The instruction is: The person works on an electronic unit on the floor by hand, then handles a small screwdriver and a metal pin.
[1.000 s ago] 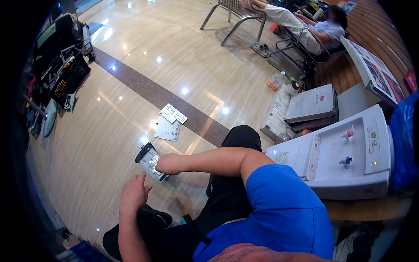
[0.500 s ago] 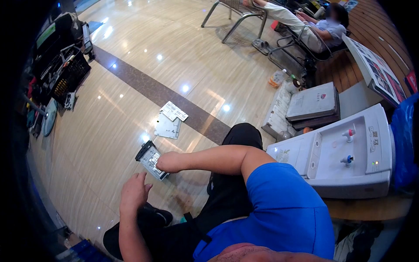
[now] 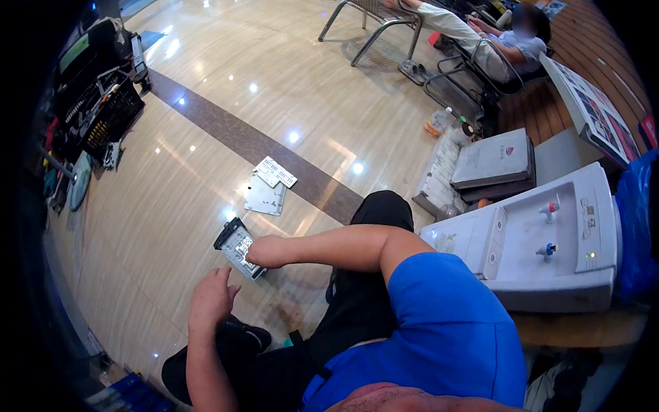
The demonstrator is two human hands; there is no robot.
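On the floor lies a boxy electronic unit (image 3: 236, 241) with a metal case and a black front panel, much like a car stereo; its upper face shows light, perforated-looking parts. My right hand (image 3: 270, 252) is curled closed over the near right part of it, fingertips pointing down at its top. Whatever those fingers may hold is hidden. My left hand (image 3: 212, 295) hovers close by, just below the unit in view, with thumb and fingers apart and nothing in it. Beyond the unit lie a flat metal plate (image 3: 263, 198) and a white perforated panel (image 3: 274, 173) overlapping it.
To the right stands a white water dispenser (image 3: 473, 237) lying flat, with a large boxed book-like case (image 3: 491, 161) behind it. A black basket of tools (image 3: 113, 113) is at the left. A person (image 3: 525, 51) sits reclined at the far right, near a metal chair (image 3: 381, 20).
Almost nothing differs. The whole view has shifted very slightly, and both hands keep nearly the same places at the unit.
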